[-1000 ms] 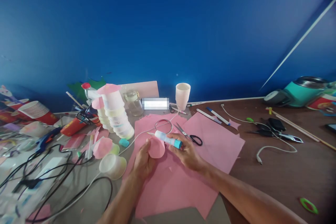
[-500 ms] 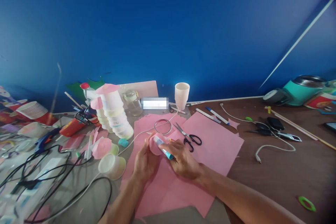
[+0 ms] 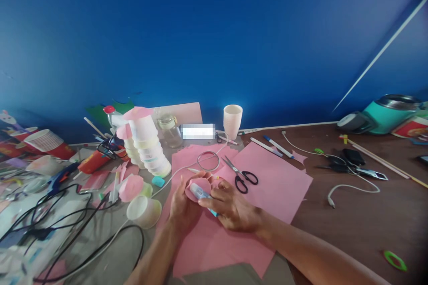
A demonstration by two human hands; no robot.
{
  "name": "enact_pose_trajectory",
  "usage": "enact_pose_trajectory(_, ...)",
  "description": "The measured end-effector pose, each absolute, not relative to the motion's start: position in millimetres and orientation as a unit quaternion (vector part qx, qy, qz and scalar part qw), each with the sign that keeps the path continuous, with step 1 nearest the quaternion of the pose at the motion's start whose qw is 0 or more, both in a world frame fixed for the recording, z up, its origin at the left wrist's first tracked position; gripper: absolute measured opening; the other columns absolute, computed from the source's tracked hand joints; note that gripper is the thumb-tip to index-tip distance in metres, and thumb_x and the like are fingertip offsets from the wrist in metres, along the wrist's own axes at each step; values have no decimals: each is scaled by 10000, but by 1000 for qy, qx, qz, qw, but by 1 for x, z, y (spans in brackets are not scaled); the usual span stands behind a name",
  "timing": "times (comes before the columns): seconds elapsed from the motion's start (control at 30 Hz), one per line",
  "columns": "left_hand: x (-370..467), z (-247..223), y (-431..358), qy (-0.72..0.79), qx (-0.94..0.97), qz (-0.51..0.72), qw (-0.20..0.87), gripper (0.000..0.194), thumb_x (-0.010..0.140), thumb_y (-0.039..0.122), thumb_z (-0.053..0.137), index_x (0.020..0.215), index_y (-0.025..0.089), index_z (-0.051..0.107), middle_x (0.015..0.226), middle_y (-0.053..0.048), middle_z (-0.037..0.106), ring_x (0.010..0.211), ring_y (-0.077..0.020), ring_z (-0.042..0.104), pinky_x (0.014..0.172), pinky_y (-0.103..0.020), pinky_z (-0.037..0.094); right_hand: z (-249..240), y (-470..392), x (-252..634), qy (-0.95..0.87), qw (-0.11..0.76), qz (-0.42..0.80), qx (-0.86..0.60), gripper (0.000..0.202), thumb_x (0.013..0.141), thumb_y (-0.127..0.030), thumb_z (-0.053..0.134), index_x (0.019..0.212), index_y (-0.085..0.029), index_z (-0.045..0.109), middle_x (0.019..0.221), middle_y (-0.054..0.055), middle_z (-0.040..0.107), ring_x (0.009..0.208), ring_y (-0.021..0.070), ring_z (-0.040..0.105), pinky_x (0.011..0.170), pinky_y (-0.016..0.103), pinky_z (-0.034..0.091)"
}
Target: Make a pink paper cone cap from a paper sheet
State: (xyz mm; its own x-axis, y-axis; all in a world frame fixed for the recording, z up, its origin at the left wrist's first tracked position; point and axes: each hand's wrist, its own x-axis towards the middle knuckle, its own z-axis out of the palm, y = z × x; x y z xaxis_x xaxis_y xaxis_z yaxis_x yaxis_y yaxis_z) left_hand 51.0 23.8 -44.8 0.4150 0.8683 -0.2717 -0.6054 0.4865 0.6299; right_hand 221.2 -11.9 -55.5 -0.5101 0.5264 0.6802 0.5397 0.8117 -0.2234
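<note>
My left hand (image 3: 183, 205) is closed around a small pink paper piece (image 3: 194, 196), held above large pink sheets (image 3: 214, 249). In my right hand (image 3: 230, 207) is a glue stick (image 3: 199, 191) with a blue end, its tip lying against the pink piece. My right fingers wrap round the blue end and partly hide it. Black-handled scissors (image 3: 240, 173) lie spread on the pink sheets, just beyond my right hand. A thin white cable (image 3: 190, 164) loops across the sheets behind both hands.
Stacked white cups (image 3: 147, 142) stand left of the sheets, near a glass jar (image 3: 170, 131). Another cup stack (image 3: 232, 120) is by the wall. Black cables (image 3: 83, 231) tangle at left. Markers (image 3: 277, 147) lie behind the sheets; a teal pot (image 3: 384, 113) is at far right.
My right hand has moved slightly down and changed its hold, and the glue stick has shifted down and left over the pink piece. The whole view has shifted slightly.
</note>
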Motion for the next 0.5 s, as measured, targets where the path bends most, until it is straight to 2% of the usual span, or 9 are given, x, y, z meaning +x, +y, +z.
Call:
enact_pose_trajectory(0.17, 53, -43, 21, 291, 221, 502, 784, 461, 900, 529, 599, 1090, 130, 732, 1205, -141, 712, 1191, -308, 624, 1038, -418, 463, -58, -14, 215, -820, 465, 53, -329, 543, 817, -14, 433, 1311, -224, 517, 828, 34, 664, 725, 191, 600, 713, 333, 493)
enact_pose_trajectory(0.37, 55, -45, 21, 285, 200, 515, 784, 476, 918, 515, 585, 1210, 153, 686, 1297, -127, 673, 1247, -301, 589, 1082, -425, 432, -57, -18, 203, -698, 536, 280, -384, 332, 901, -127, 510, 1206, -210, 613, 1037, 80, 730, 871, 195, 691, 767, 324, 562)
enact_pose_trajectory(0.43, 55, -45, 21, 287, 187, 517, 784, 471, 932, 506, 564, 1212, 148, 684, 1275, -131, 684, 1226, -303, 605, 1073, -431, 442, -54, -17, 202, -669, 531, 327, -403, 318, 901, -147, 527, 1197, -207, 625, 1012, 69, 729, 844, 187, 691, 739, 301, 563)
enact_pose_trajectory(0.5, 55, -43, 22, 287, 177, 513, 790, 462, 950, 495, 529, 1199, 141, 690, 1225, -132, 708, 1192, -304, 627, 1065, -440, 450, -53, -17, 204, -698, 516, 289, -403, 334, 892, -137, 510, 1197, -204, 629, 941, 63, 721, 811, 193, 678, 721, 309, 549)
